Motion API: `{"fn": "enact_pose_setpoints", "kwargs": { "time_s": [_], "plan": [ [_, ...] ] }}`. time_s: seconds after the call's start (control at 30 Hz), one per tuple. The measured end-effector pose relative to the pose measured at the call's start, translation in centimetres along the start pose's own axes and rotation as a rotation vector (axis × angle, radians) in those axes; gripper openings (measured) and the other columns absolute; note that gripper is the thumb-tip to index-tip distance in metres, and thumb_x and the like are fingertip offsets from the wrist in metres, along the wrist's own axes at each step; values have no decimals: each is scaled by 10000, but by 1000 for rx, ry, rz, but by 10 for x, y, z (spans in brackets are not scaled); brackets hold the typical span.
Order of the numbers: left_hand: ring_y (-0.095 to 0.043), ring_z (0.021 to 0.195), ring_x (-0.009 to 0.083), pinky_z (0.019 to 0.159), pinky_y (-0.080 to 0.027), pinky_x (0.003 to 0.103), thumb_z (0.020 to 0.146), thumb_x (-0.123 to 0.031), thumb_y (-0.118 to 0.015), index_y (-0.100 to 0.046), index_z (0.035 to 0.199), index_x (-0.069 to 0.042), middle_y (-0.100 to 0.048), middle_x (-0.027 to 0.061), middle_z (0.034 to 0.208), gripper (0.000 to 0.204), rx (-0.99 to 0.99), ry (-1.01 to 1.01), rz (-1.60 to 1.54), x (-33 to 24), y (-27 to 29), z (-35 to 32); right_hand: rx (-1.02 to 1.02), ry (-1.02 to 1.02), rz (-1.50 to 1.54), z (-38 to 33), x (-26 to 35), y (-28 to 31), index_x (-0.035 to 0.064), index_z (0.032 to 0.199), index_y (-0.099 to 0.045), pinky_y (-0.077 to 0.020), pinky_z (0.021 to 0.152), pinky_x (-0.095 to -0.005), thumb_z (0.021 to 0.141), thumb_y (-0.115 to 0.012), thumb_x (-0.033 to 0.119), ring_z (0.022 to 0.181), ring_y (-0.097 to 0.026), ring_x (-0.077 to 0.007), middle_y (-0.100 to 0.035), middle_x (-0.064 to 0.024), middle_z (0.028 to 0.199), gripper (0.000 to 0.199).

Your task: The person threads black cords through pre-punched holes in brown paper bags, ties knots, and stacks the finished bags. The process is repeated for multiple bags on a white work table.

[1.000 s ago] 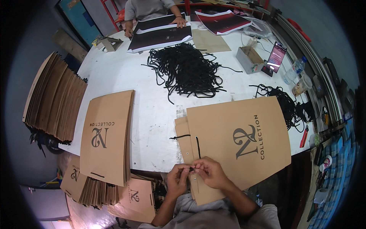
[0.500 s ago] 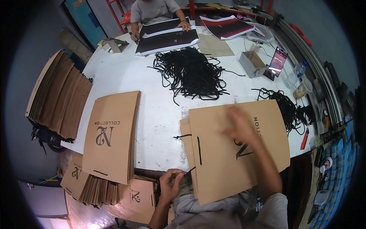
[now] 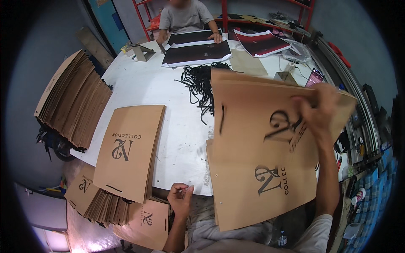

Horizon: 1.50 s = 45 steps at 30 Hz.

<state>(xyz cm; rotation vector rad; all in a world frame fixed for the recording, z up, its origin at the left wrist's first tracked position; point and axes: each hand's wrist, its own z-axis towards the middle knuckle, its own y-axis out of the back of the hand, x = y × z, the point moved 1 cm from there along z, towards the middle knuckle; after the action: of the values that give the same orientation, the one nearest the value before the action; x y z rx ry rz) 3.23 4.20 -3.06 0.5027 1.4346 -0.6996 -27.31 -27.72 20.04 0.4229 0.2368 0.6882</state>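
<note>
My right hand (image 3: 321, 110), blurred by motion, grips a flat brown paper bag (image 3: 249, 111) by its far edge. This bag is lifted and tilted above the table, with a black cord handle (image 3: 222, 119) along its left side. Under it lies another brown paper bag (image 3: 236, 185), printed in black, with small punched holes near its left edge; it overhangs the table's near edge. My left hand (image 3: 180, 198) is left of that bag, at the near edge of the table. Its fingers are loosely curled, the thumb stands apart, and nothing shows in them.
Finished-looking bags with cord handles (image 3: 128, 147) lie stacked at the left, beside a tall bag stack (image 3: 69, 101). More bags (image 3: 147, 221) sit lower down. A pile of black cords (image 3: 196, 86) is partly covered by the lifted bag. Across the table (image 3: 177, 139), another person handles dark printed sheets (image 3: 196, 52).
My right hand has swung the top bag up and away, uncovering the bag beneath. My left hand has let go of the black cord and moved slightly left.
</note>
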Motion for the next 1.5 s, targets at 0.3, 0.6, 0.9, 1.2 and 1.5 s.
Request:
{"fn": "enact_pose_setpoints", "kwargs": {
  "time_s": [0.3,0.6,0.9,1.2,1.5],
  "plan": [
    [-570,786,100,726,-473,250,843,85,-777,-666,823,-12,-629,47,905,149,-93,-120,-9,2,8,34,644,135,304,-80,88,134,11,924,-666,-527,829,-495,694,-691,90,953,-648,-344,-659,-187,1059,245],
    [-582,794,102,680,-478,238,868,50,-776,-679,843,-8,-643,59,965,116,-21,-36,-9,4,29,47,916,-144,740,-211,103,104,43,1016,-651,-454,968,-527,841,-792,226,961,-612,-361,-645,-143,975,291],
    [-591,853,110,710,-477,244,855,84,-761,-681,845,-4,-643,64,941,120,95,-93,-51,4,-1,40,640,-714,-189,-318,-160,73,-56,1147,-710,-508,940,-438,851,-806,163,1028,-652,-372,-665,-215,1066,380],
    [-554,746,102,658,-450,251,878,60,-742,-662,830,-12,-631,62,903,117,58,-36,-44,6,4,31,169,-902,43,-275,-126,65,-42,919,-678,-509,714,-353,957,-679,79,759,-635,-245,-649,-134,847,127],
    [-608,779,118,700,-522,249,924,-83,-748,-722,1042,20,-676,72,1021,159,120,33,257,-3,-37,54,589,-457,509,-187,62,57,-11,983,-703,-520,650,-359,919,-670,-15,725,-667,-293,-673,-137,817,72]
  ]
}}
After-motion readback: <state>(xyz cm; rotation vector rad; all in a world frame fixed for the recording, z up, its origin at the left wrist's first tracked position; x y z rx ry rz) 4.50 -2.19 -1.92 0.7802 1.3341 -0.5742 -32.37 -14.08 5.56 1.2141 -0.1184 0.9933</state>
